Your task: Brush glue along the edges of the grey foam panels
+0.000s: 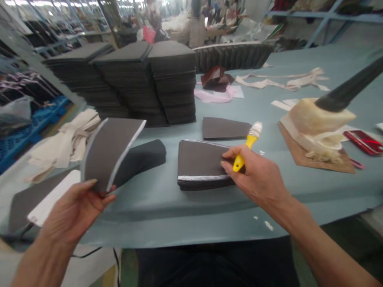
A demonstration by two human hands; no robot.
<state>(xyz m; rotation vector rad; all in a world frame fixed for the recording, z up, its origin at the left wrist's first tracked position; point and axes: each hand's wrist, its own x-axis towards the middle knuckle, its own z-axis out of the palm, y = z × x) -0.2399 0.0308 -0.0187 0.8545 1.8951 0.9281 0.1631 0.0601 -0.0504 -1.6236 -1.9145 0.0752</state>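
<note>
Fingers (pixel 87 185) of the left hand (pixel 74 211) pinch a panel (pixel 112 149) by its near end, thumb over the top, holding it tilted above the table's left part. It is dark grey-brown, gently curved, narrower toward the hand, with a pale band down each long side. The right hand (pixel 259 169) has its thumb and fingers closed around a yellow brush (pixel 251 140), whitened bristles pointing up and away. Those fingertips are over a stack (pixel 203 161) of like panels, its top one striped white along the near and far edges; whether they touch it, I cannot tell.

A lone piece (pixel 226 129) lies just behind the stack. Under all this is a smooth blue-green table (pixel 155 227), spotted white near the right forearm. Farther right, a cream tub (pixel 317 113) with a dark handle slanting from it stands on a brown board (pixel 289 145), near a red case (pixel 363 141). Tall piles (pixel 173 83) of dark pieces stand behind; cloth strips (pixel 68 139) lie left. Beyond, the room is cluttered, with blue shelving (pixel 299 14) at right.
</note>
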